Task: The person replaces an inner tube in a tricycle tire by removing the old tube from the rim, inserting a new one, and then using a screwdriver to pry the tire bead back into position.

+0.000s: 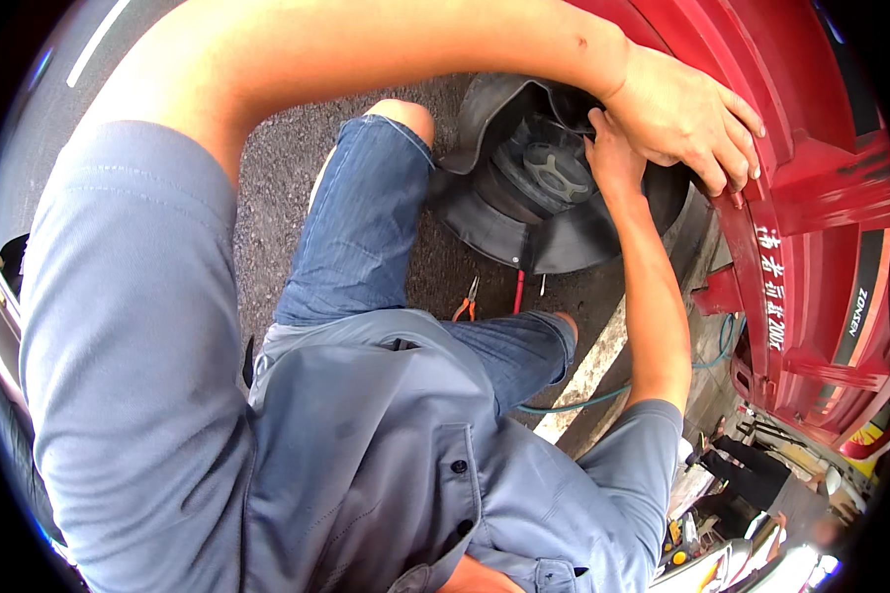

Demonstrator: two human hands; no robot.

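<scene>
My left hand (680,121) reaches across from the left. Its fingers are stretched out and rest on the edge of the red vehicle body panel (727,158). Below it and partly covered by it, my right hand (617,156) reaches to the inner side of a black bent cover (480,222), its fingers bent inward. What those fingertips grip is hidden. Inside the black cover sits a grey round part with a spoked, wheel-like face (556,173). The cover stands on the asphalt in front of my knees.
Orange-handled pliers (468,299) and a red-handled tool (519,292) lie on the ground near the cover. A green hose (603,398) crosses a pale strip (588,371) on the right. A person in dark clothes (752,469) is in the background at lower right.
</scene>
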